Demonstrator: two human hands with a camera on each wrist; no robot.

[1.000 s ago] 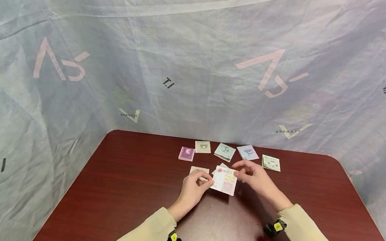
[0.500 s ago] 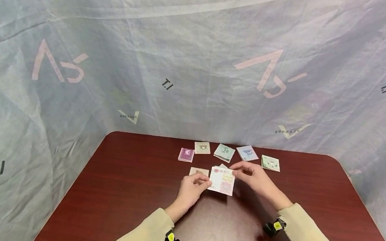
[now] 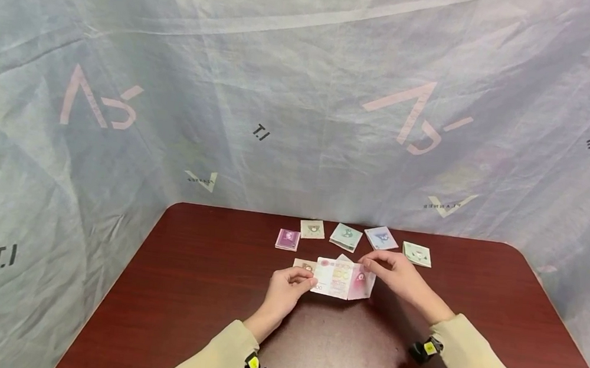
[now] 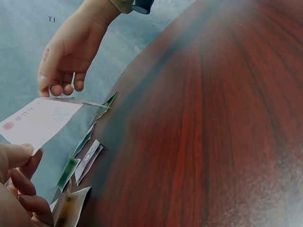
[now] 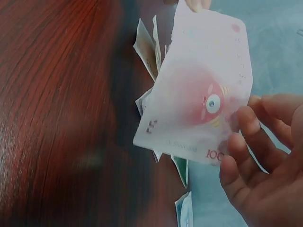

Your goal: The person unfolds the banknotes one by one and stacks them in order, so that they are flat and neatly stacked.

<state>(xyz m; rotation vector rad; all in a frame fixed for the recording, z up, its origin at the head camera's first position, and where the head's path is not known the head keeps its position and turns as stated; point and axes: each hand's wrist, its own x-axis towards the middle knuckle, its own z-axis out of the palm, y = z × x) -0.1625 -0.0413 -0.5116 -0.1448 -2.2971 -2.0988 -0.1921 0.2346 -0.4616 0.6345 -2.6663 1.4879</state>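
A pink-and-white play banknote [image 3: 333,278] marked 100 is held up over the table in the head view, its right panel bent back along a crease. My left hand [image 3: 284,294] pinches its left edge between thumb and fingers. At the upper right edge, the thumb and index finger of my right hand [image 3: 404,282] grip the paper. The right wrist view shows the printed panel with a round one-eyed figure on the banknote [image 5: 199,94]. Behind it lie a brown folded note [image 3: 305,266], partly covered, and a pale note [image 3: 343,258] with only its tip showing.
Along the back of the dark red table [image 3: 200,281] lie folded notes: purple [image 3: 287,239], beige [image 3: 312,229], teal [image 3: 345,237], blue [image 3: 381,238] and green [image 3: 417,254]. A grey cloth [image 3: 304,90] hangs around the table's back and sides.
The banknote has gone from a folded square to a wider strip, its right panel now swung out. My left hand has shifted slightly left.
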